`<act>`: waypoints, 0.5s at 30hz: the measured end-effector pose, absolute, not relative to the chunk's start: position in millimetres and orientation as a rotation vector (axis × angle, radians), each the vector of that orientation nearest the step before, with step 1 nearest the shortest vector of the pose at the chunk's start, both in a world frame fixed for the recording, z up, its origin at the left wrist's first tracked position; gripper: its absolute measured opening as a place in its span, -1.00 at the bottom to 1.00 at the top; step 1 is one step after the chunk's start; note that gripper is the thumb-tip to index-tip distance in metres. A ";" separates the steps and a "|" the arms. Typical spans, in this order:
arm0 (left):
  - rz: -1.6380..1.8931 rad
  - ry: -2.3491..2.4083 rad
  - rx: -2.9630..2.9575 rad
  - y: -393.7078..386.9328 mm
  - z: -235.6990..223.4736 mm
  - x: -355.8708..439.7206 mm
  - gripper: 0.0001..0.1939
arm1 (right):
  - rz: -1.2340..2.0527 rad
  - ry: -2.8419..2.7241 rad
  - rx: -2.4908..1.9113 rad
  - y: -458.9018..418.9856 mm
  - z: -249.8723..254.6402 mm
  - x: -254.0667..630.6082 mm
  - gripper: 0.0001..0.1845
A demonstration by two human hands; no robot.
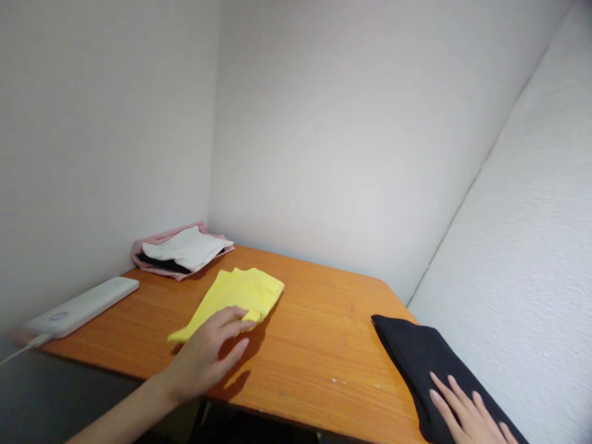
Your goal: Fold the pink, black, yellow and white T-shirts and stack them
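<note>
A folded yellow cloth lies on the orange wooden table. My left hand rests on the cloth's near edge, fingers pinching the fabric. A folded black garment lies at the table's right edge. My right hand lies flat on its near part, fingers spread, at the bottom of the view.
A small stack of folded clothes, white over black over pink, sits in the far left corner. A white power bank with a cable lies at the left edge. White walls close in on the left and back; a white textured surface rises on the right.
</note>
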State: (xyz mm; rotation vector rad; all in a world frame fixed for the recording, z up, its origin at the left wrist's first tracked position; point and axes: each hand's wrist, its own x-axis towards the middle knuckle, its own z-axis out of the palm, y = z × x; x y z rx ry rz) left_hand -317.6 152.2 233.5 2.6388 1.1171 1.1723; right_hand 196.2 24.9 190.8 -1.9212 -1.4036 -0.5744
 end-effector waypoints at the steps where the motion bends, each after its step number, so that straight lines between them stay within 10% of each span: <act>1: 1.086 1.060 2.636 136.0 225.8 -317.7 -0.75 | -0.594 -1.374 -1.940 21.4 190.2 193.7 -0.36; 15: 1.052 1.115 2.753 79.8 233.5 -299.7 -0.79 | -0.223 -1.742 -1.569 26.9 188.6 -47.9 -0.94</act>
